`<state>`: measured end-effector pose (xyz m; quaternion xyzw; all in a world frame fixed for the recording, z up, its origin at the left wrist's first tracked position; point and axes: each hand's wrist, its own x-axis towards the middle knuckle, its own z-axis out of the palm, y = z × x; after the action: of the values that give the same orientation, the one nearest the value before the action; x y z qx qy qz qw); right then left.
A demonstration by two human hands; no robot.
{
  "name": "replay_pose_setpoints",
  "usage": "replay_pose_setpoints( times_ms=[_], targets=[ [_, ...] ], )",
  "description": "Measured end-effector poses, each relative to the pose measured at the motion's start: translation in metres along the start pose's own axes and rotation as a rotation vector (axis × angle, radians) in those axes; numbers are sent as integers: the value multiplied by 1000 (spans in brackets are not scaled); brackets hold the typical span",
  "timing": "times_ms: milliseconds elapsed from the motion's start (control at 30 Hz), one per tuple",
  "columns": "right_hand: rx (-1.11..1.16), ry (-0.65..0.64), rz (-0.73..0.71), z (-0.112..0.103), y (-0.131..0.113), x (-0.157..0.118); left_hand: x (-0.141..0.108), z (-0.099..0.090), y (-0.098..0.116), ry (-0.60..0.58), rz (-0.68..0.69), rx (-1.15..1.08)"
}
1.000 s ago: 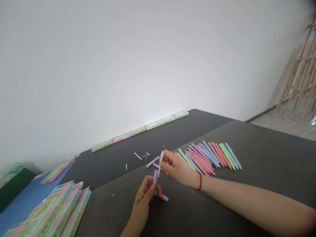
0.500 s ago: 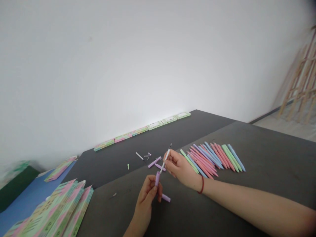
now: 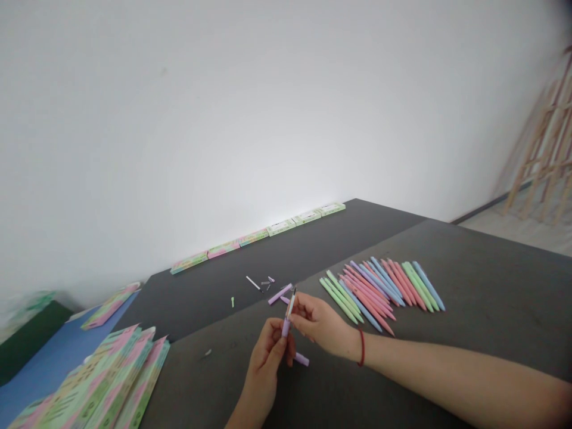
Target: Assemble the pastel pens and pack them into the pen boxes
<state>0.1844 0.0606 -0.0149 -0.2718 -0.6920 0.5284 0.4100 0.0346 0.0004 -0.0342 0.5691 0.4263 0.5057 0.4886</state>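
My left hand (image 3: 269,350) is closed around a purple pen barrel (image 3: 286,327), held upright above the dark table. Between the fingertips of my right hand (image 3: 315,316) is a white pen refill (image 3: 291,304), its dark tip pointing up and its lower part inside the barrel's open top. Another purple pen part (image 3: 301,359) shows just right of my left fingers. Behind my hands lie a purple barrel (image 3: 280,294) and a purple pointed piece, partly hidden by my right hand.
Assembled-looking green, pink, blue and purple pens (image 3: 370,289) lie in a spread to the right. Small pen parts and a white refill (image 3: 254,283) are farther back. Flat boxes (image 3: 281,227) line the wall edge; packaged stacks (image 3: 107,381) stand at the left.
My right hand has moved down and slightly left, sliding the refill deeper into the purple barrel. Several green pens that it covered now show. My left hand stays nearly still.
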Motion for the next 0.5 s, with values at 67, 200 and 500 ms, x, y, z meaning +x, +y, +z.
replay_pose_setpoints(
  times_ms=[67,200,500],
  targets=[
    [23,-32,2,1,2,0,0,1,4,39,-3,70],
    [124,-42,20,1,1,0,1,0,6,83,-30,149],
    [241,47,64,-2,6,6,-2,1,4,53,-42,221]
  ],
)
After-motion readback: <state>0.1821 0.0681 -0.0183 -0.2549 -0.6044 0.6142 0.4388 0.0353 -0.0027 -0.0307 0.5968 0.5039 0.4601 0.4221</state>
